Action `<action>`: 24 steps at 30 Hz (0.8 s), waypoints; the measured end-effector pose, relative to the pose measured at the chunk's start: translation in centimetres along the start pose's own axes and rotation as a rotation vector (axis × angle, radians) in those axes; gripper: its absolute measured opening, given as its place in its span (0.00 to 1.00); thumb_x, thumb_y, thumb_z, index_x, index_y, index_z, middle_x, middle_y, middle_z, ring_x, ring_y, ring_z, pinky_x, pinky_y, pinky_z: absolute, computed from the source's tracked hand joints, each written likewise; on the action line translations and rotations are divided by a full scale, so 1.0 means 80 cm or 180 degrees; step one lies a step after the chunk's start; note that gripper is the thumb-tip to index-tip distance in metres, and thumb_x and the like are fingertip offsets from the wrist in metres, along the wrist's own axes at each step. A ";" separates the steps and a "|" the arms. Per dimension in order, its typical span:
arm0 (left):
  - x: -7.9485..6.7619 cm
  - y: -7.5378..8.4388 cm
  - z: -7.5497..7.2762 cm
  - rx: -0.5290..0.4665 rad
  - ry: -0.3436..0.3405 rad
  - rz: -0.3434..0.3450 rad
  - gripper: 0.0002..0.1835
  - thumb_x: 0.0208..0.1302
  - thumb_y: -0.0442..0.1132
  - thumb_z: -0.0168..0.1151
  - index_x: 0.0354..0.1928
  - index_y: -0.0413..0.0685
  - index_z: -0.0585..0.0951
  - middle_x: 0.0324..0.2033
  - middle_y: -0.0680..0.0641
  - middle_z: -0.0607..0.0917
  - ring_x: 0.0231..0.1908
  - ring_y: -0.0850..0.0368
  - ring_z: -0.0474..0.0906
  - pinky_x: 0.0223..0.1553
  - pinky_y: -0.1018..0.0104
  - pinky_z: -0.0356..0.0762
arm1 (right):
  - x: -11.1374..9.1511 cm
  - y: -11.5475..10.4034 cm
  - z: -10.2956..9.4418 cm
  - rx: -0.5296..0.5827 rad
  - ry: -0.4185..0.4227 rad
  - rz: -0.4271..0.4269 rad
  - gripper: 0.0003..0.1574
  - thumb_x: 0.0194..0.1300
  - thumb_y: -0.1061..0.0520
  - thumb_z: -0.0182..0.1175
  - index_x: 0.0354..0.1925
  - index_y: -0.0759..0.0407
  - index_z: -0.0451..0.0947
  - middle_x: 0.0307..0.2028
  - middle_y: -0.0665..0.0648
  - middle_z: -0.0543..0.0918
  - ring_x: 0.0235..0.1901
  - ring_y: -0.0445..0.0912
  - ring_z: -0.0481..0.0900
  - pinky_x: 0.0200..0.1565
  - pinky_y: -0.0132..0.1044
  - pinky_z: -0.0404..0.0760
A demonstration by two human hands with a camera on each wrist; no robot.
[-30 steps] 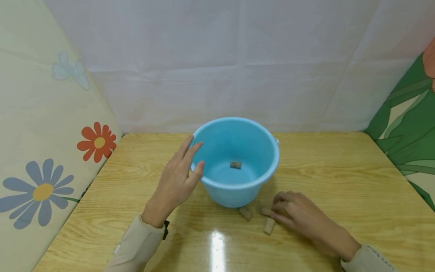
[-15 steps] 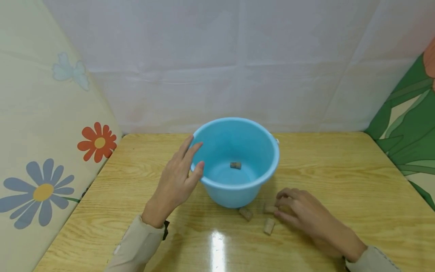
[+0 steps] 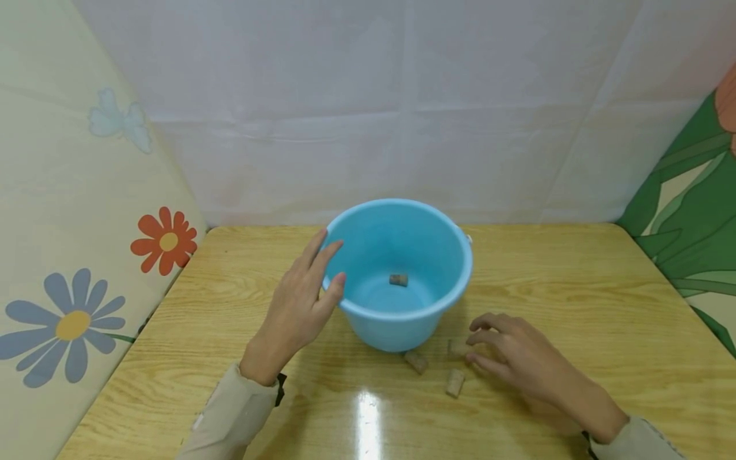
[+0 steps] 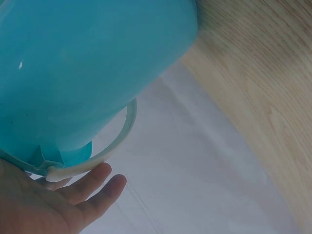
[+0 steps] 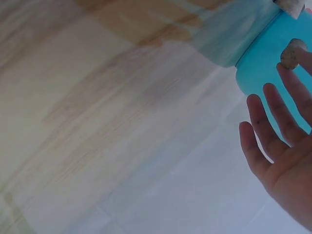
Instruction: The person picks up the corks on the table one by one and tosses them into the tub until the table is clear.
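A light blue bucket [image 3: 397,332] stands on the table with one cork [image 3: 398,280] lying inside on its floor. My left hand [image 3: 296,306] holds the bucket's left rim; thumb and forefinger reach over the edge, while other fingers lie outside near the white handle [image 4: 117,141] in the left wrist view. My right hand [image 3: 520,354] is right of the bucket, with a somewhat blurred cork [image 3: 457,349] at its thumb and forefinger tips; the right wrist view shows this cork [image 5: 291,54] pinched there, the other fingers spread. Two more corks lie nearby, one cork [image 3: 416,361] against the bucket's base and another cork [image 3: 455,383] nearer me.
The wood-grain table [image 3: 575,287] runs back to a white cloth backdrop [image 3: 402,115]. A flowered panel [image 3: 52,223] borders it at the left, and a green leaf-patterned panel [image 3: 690,236] at the right. Light glares on the table's front [image 3: 368,421].
My right hand has shifted slightly right and away from me, and the cork at its fingertips has moved with it. The left hand, the bucket and the other corks stay put.
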State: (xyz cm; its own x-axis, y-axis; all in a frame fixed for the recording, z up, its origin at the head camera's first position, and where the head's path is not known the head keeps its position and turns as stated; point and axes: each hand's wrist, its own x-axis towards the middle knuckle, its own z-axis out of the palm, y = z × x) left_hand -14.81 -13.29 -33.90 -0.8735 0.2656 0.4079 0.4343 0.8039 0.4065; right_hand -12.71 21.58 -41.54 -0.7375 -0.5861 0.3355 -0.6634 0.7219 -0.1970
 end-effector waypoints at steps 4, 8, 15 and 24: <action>0.000 0.000 0.000 -0.0004 -0.0010 -0.0009 0.29 0.75 0.52 0.45 0.74 0.53 0.65 0.77 0.43 0.56 0.71 0.40 0.63 0.62 0.36 0.69 | 0.001 -0.001 -0.004 0.0054 0.0017 -0.0035 0.09 0.54 0.50 0.74 0.35 0.47 0.87 0.44 0.51 0.85 0.42 0.46 0.83 0.43 0.46 0.84; 0.000 0.000 0.000 -0.0001 -0.0006 -0.0011 0.29 0.75 0.52 0.44 0.74 0.53 0.65 0.77 0.43 0.56 0.71 0.40 0.63 0.61 0.36 0.69 | 0.004 -0.002 -0.011 0.0121 0.0073 -0.0087 0.10 0.53 0.51 0.75 0.36 0.46 0.87 0.45 0.51 0.85 0.42 0.46 0.84 0.43 0.45 0.84; 0.000 -0.001 0.000 0.0005 -0.0015 -0.0015 0.28 0.76 0.52 0.43 0.74 0.53 0.65 0.77 0.44 0.56 0.71 0.40 0.63 0.61 0.37 0.69 | 0.006 -0.002 -0.029 0.0092 0.0339 -0.0199 0.10 0.51 0.53 0.76 0.35 0.46 0.87 0.45 0.52 0.85 0.42 0.47 0.84 0.41 0.44 0.85; 0.000 -0.001 0.001 -0.0006 -0.0024 -0.0024 0.28 0.76 0.51 0.43 0.74 0.53 0.65 0.77 0.44 0.56 0.72 0.41 0.63 0.62 0.37 0.69 | 0.010 0.009 -0.055 -0.0007 0.0739 -0.0332 0.10 0.56 0.49 0.73 0.36 0.49 0.87 0.46 0.53 0.84 0.42 0.48 0.83 0.37 0.46 0.84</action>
State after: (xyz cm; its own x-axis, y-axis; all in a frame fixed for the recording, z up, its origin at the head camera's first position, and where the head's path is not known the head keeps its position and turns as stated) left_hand -14.89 -13.33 -34.01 -0.8785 0.2635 0.3986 0.4280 0.8049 0.4111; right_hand -13.18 23.24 -37.33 -0.6161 -0.5573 0.5566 -0.7337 0.6630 -0.1483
